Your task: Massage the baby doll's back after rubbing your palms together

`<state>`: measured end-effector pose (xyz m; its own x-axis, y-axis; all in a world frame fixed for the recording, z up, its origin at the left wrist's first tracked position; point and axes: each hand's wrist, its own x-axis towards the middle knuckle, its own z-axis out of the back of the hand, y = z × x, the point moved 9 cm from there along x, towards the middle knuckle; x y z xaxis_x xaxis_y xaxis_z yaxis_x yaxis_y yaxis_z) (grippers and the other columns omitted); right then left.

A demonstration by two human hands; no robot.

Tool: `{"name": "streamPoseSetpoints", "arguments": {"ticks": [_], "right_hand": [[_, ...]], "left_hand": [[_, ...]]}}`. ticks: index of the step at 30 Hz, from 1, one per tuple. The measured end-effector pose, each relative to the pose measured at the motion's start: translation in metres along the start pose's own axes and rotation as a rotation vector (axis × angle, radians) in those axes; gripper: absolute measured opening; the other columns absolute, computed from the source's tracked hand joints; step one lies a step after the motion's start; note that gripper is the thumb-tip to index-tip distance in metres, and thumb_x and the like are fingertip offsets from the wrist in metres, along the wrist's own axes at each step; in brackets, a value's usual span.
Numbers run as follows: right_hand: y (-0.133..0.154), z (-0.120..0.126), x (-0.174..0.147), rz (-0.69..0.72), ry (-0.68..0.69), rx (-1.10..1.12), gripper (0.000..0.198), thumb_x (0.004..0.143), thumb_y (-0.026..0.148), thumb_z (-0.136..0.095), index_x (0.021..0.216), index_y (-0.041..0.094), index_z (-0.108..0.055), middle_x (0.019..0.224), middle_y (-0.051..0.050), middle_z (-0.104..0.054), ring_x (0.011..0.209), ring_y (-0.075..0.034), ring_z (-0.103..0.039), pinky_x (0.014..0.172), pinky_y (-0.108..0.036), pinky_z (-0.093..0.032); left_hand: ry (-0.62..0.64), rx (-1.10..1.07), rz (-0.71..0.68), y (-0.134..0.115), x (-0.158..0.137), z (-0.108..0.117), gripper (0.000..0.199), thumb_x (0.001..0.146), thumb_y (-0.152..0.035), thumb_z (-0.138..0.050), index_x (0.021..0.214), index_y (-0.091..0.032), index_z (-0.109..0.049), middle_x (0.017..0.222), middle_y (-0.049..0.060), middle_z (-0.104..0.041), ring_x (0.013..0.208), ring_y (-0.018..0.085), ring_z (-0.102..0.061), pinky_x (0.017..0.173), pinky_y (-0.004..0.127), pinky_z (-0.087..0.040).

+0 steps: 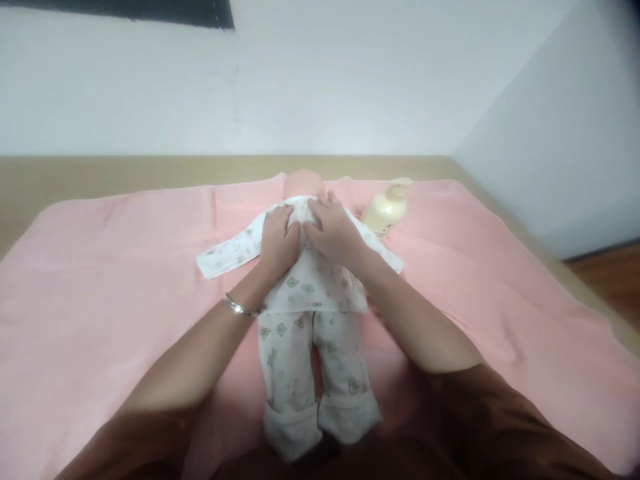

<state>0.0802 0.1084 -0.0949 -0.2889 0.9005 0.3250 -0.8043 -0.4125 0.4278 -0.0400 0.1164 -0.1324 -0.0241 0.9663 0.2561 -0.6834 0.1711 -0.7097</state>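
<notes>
A baby doll [304,183] lies stretched out with its head away from me, dressed in a white printed top [305,290] and matching trousers [287,363] with turned-up cuffs. Only the smooth back or crown of its head shows, so I cannot tell which way it faces. My left hand [280,239] rests on the upper left of the doll's torso, fingers spread over the cloth. On the upper right lies my right hand [334,230], also open, its thumb near the left one. Both sleeves [230,253] of the top reach out sideways.
A pale yellow pump bottle [385,210] is beside the doll's right-hand sleeve, tilted in view. Beneath everything spreads a pink blanket [130,287] with some creases. White walls [325,80] stand behind and to the right, past the bed or table edge [150,170].
</notes>
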Motion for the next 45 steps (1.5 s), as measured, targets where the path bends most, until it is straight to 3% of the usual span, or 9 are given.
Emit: {"name": "streamPoseSetpoints", "arguments": {"ticks": [3,10,17,24,30,37,45], "right_hand": [[0.006,0.010,-0.005,-0.010,-0.116,-0.028,0.047,0.090,0.022,-0.044,0.134,0.012,-0.057,0.161,-0.017,-0.040,0.157,-0.038,-0.021,0.125,-0.066,-0.023],[0.005,-0.024,-0.007,-0.011,-0.014,-0.017,0.051,0.095,0.022,-0.037,0.138,0.006,-0.057,0.155,-0.020,-0.048,0.149,-0.036,-0.039,0.126,-0.058,-0.028],[0.015,0.000,-0.009,0.048,-0.119,0.019,0.050,0.091,0.017,-0.040,0.137,0.008,-0.059,0.158,-0.017,-0.045,0.153,-0.029,-0.034,0.130,-0.051,-0.025],[0.011,-0.022,-0.007,0.040,-0.039,-0.002,0.048,0.092,0.017,-0.037,0.130,0.009,-0.065,0.150,-0.016,-0.056,0.146,-0.030,-0.046,0.127,-0.052,-0.029],[0.014,0.000,-0.008,0.041,-0.126,0.058,0.049,0.090,0.016,-0.039,0.131,0.016,-0.065,0.154,-0.010,-0.052,0.148,-0.025,-0.044,0.129,-0.052,-0.027],[0.013,-0.020,-0.006,0.065,-0.052,0.029,0.047,0.089,0.014,-0.039,0.127,0.012,-0.067,0.149,-0.014,-0.057,0.146,-0.028,-0.047,0.127,-0.052,-0.029],[0.005,-0.002,-0.006,0.018,-0.148,0.037,0.048,0.089,0.015,-0.040,0.130,0.012,-0.065,0.154,-0.013,-0.052,0.147,-0.027,-0.045,0.129,-0.052,-0.028]], "left_hand": [[0.002,-0.005,0.009,0.001,-0.001,0.000,0.055,0.088,-0.029,-0.038,0.136,-0.012,-0.059,0.149,0.011,-0.056,0.141,0.027,-0.047,0.128,0.046,-0.033],[-0.022,-0.020,-0.008,0.003,-0.001,0.000,0.053,0.087,-0.026,-0.038,0.133,-0.013,-0.061,0.145,0.011,-0.059,0.138,0.025,-0.050,0.127,0.044,-0.035],[-0.024,-0.056,-0.037,-0.001,-0.002,0.002,0.045,0.087,-0.028,-0.040,0.123,-0.018,-0.065,0.135,0.009,-0.065,0.128,0.028,-0.056,0.118,0.048,-0.043],[-0.027,-0.026,-0.053,-0.002,-0.001,0.002,0.047,0.087,-0.026,-0.037,0.125,-0.016,-0.063,0.139,0.010,-0.063,0.133,0.027,-0.053,0.122,0.047,-0.039],[-0.023,-0.048,-0.043,-0.003,-0.002,0.003,0.046,0.088,-0.027,-0.039,0.126,-0.019,-0.063,0.139,0.007,-0.063,0.133,0.026,-0.053,0.122,0.047,-0.039],[-0.028,-0.051,-0.035,-0.002,-0.001,0.002,0.045,0.088,-0.027,-0.038,0.124,-0.018,-0.064,0.138,0.008,-0.064,0.131,0.025,-0.054,0.123,0.046,-0.039],[-0.026,-0.043,-0.023,-0.003,-0.002,0.003,0.048,0.086,-0.025,-0.040,0.128,-0.019,-0.063,0.142,0.009,-0.062,0.135,0.027,-0.052,0.123,0.049,-0.038]]}}
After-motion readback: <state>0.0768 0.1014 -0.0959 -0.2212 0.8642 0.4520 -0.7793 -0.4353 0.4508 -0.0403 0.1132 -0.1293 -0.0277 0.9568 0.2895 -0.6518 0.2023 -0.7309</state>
